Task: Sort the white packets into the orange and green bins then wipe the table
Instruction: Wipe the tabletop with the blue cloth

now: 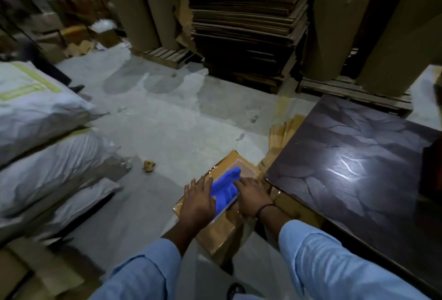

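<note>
Reaching for cloth (224,189) on box (222,235)
Left hand (198,201) flat, spread; right hand (251,195) on it, grip unclear. Risk: loose pickup, cloth hits stained floor (167,132), smears surface (358,156).

We had our left hand (198,200) and right hand (251,195) on a blue cloth (224,187) atop a cardboard box (222,230), left of the table (358,168).

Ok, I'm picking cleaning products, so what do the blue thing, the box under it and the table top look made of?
Blue thing: soft matte fabric, probably a cloth; it lies in folds.
Box: brown cardboard under shiny wrinkled film, likely plastic.
Table top: dark wood grain, glossy, with a bright glare; laminate or veneer, unclear.
</note>
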Tool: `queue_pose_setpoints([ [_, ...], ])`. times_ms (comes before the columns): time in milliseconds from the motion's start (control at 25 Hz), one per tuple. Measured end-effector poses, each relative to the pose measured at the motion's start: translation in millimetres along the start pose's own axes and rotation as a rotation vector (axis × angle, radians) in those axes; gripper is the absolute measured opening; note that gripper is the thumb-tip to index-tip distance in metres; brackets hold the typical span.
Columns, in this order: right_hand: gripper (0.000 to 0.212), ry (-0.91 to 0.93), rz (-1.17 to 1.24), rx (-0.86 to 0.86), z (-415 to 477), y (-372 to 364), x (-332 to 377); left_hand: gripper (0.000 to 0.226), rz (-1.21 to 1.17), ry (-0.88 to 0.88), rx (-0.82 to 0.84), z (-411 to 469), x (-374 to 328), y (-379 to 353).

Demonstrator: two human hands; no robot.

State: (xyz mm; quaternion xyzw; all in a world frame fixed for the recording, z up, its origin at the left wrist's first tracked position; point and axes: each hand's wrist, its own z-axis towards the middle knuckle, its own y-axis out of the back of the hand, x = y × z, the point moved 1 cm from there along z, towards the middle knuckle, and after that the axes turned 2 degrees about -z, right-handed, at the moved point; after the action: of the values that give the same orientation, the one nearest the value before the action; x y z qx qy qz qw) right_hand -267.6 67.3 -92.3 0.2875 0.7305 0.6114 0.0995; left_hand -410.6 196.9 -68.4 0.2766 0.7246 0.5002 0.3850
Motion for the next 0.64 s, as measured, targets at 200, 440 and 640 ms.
queue_pose_setpoints([
  [200,0.061,0.058,-0.072,0.119,52.3,-35.2,19.2,0.062,-0.009,0.078,0.028,9.0,29.9,-11.8],
  [440,0.051,0.17,-0.22,0.089,102.5,-51.1,28.7,0.061,-0.03,0.116,0.008,0.9,49.3,-25.9],
  [640,0.032,0.308,-0.229,-0.015,113.2,-65.6,25.9,0.063,-0.02,0.149,-0.013,-14.5,50.4,-28.2],
])
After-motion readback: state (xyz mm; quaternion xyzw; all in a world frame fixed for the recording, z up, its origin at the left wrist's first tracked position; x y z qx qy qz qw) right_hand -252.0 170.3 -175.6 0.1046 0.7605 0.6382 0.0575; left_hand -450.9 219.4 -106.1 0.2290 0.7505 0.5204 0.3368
